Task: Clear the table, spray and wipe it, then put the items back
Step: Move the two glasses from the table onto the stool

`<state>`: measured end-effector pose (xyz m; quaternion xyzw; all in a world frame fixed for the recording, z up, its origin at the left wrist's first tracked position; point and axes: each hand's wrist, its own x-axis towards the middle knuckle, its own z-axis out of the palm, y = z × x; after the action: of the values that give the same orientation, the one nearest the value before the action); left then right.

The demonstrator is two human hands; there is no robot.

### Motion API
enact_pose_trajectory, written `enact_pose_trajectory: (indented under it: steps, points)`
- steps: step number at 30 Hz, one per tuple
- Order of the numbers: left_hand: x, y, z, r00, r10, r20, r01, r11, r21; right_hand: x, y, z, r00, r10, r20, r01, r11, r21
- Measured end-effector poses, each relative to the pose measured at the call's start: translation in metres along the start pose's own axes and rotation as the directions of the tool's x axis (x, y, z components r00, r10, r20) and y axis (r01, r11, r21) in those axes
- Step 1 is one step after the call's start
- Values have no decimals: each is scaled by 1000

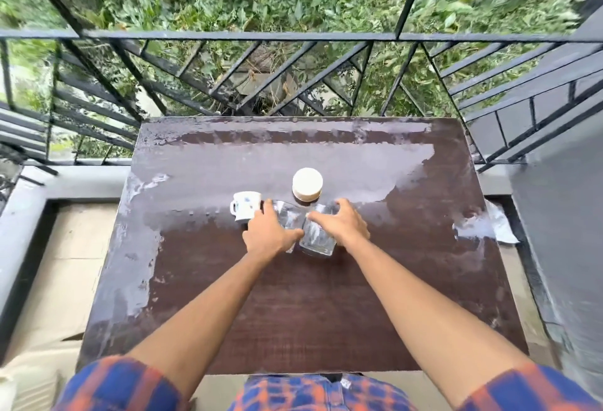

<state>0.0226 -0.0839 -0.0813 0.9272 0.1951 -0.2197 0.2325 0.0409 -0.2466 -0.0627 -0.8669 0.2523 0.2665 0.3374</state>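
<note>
A dark brown table (326, 306) fills the middle of the view, its surface wet and shiny at the back and left. On it stand a white mug with blue marks (245, 208), a jar with a white lid (307, 183) and two clear glasses side by side. My left hand (269, 234) is wrapped around the left glass (287, 218). My right hand (341, 221) grips the right glass (317, 239) from above. Both glasses rest on the table, touching each other.
A black metal railing (293, 35) runs just behind the table, with green plants beyond it. A grey wall (561, 214) stands on the right. A white cloth or paper (499, 224) lies off the table's right edge. Beige floor (58, 273) lies to the left.
</note>
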Motion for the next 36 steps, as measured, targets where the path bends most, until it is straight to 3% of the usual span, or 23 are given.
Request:
enact_pose_trajectory:
  steps: [5, 8, 12, 16, 20, 26, 32, 36]
  points:
    - [-13, -3, 11, 999, 15, -52, -19, 997, -69, -2, 19, -7, 995, -91, 40, 90, 996, 23]
    - [-31, -14, 17, 994, 64, -90, -85, 963, -256, -15, 36, -16, 980, -193, 50, 195, 981, -25]
    - [-66, -42, 19, 987, 66, -148, -136, 835, -534, -38, 47, -18, 943, -318, 100, 325, 943, -67]
    - [-94, -96, 6, 982, 5, -190, -130, 749, -650, -60, 31, 3, 873, -458, 165, 470, 882, -38]
    - [-123, -175, -11, 942, -187, -278, -73, 695, -715, -91, -3, 48, 755, -585, 295, 626, 777, -60]
    - [-182, -316, -22, 820, -501, -278, 39, 533, -845, -158, -61, 149, 521, -664, 537, 800, 599, -35]
    - [-240, -431, 9, 614, -774, -156, 100, 272, -957, -239, -104, 275, 271, -604, 749, 914, 406, -4]
    - [-248, -469, 38, 485, -869, -98, 58, 144, -988, -275, -111, 346, 201, -508, 838, 930, 368, 0]
